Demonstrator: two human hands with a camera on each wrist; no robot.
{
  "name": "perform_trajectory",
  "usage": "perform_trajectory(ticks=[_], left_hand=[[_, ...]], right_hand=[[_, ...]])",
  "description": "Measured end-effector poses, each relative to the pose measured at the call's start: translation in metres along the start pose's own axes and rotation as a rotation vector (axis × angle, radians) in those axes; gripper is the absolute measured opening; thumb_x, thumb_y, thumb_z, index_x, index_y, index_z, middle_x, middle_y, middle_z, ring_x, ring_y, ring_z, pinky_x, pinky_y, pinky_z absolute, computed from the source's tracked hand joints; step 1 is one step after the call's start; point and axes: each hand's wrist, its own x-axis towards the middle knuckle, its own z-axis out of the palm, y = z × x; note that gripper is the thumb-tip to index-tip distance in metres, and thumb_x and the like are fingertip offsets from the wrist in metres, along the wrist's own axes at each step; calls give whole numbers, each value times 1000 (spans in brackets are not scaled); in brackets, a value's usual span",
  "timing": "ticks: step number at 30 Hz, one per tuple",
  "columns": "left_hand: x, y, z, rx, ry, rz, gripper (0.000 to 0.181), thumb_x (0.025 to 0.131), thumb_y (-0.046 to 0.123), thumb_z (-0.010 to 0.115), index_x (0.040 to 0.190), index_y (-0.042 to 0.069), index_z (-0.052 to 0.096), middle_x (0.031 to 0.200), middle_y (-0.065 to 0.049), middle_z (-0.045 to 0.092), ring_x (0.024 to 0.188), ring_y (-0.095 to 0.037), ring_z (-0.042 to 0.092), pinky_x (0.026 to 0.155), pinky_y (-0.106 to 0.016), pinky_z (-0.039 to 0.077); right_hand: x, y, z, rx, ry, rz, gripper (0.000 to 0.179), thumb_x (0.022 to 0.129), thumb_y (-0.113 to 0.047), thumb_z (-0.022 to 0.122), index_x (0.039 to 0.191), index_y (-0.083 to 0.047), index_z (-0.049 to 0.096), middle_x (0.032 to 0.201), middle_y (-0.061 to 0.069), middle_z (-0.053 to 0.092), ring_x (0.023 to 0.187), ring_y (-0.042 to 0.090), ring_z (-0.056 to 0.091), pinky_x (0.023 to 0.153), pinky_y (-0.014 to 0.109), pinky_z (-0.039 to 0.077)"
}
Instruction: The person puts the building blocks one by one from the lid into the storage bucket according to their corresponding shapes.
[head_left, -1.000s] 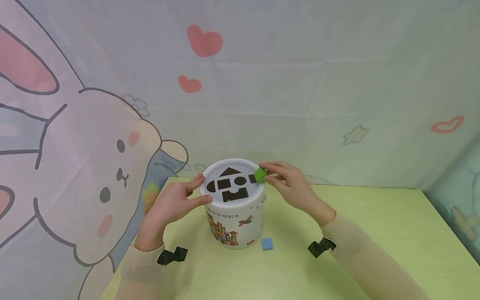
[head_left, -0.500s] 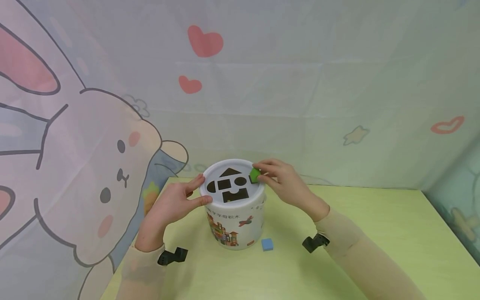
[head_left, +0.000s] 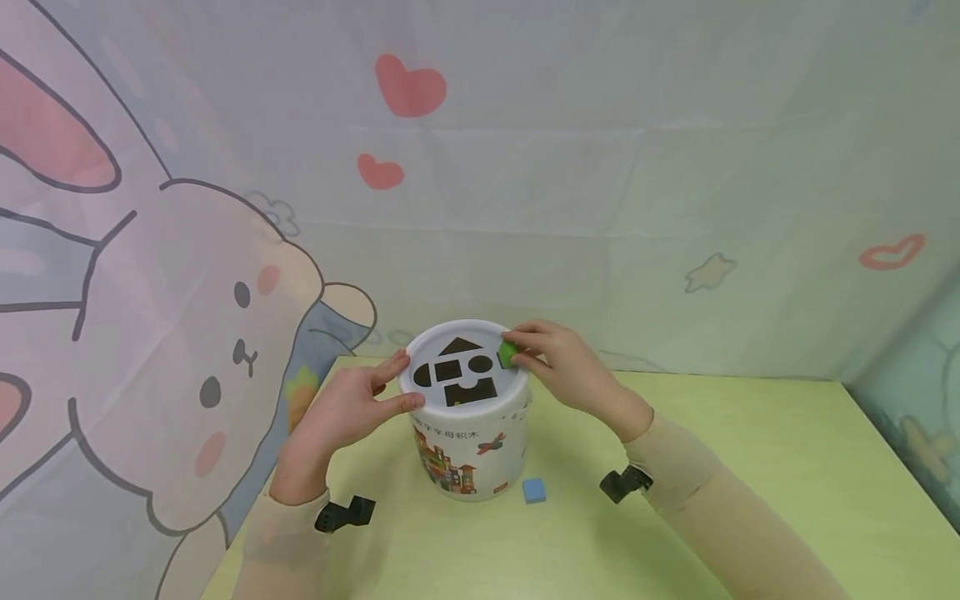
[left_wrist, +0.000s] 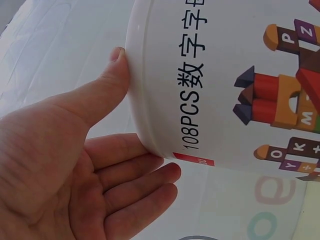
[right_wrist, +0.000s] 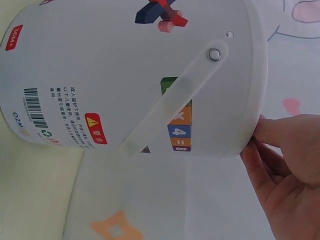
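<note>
A white bucket (head_left: 468,454) with a shape-sorter lid (head_left: 483,336) stands upright on the table. My left hand (head_left: 356,406) rests against the lid's left rim, thumb and fingers spread along the edge; the left wrist view shows those fingers nearly straight. Between thumb and fingers, my right hand (head_left: 566,362) pinches a green block (head_left: 507,353) over the rightmost hole of the lid, covering most of that opening. In the right wrist view, the right fingertips lie behind the lid's rim and the block is hidden. A small blue square block (head_left: 534,490) lies on the table just right of the bucket's base.
The lid's other cutouts include a triangle (head_left: 459,344), a round hole (head_left: 481,363) and an arch shape (head_left: 471,392). A white handle (right_wrist: 175,97) hangs along the bucket's side. Beneath is a yellow-green table (head_left: 720,467), with a printed backdrop (head_left: 525,208) behind it.
My right hand has moved left with the green block, from the lid's right rim to over the rightmost hole. My left hand, the bucket and the blue block have stayed put.
</note>
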Motion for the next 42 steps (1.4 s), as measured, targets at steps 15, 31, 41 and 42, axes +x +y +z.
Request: perform_trajectory(ticks=[15,31,41,42], left_hand=[[1,0,1,17,4,-2,82,97,49,79,158,4,49,158,-13,51,120,-28,69,77,-36,50],[3,-3,4,15,22,2,82,96,50,79,158,7,50,156,-11,53,134,-36,62,90,-43,56],[3,-2,4,19,25,5,81,96,48,80,157,5,50,156,-12,53,130,-32,65,83,-38,53],[3,-2,4,21,25,6,81,96,48,80,157,5,50,155,-12,53,129,-32,66,82,-38,53]], right_hand=[[-1,-4,0,-7,1,0,40,104,-7,71,142,3,67,136,16,69,115,30,70,95,43,60],[-3,1,3,11,28,13,39,105,-8,71,142,2,68,139,19,67,117,32,70,97,45,60],[-8,11,7,85,76,-4,38,105,-8,71,141,1,69,139,16,67,124,33,67,100,45,59],[-9,14,9,127,86,-4,38,105,-8,71,141,1,69,139,16,67,125,33,67,101,44,58]])
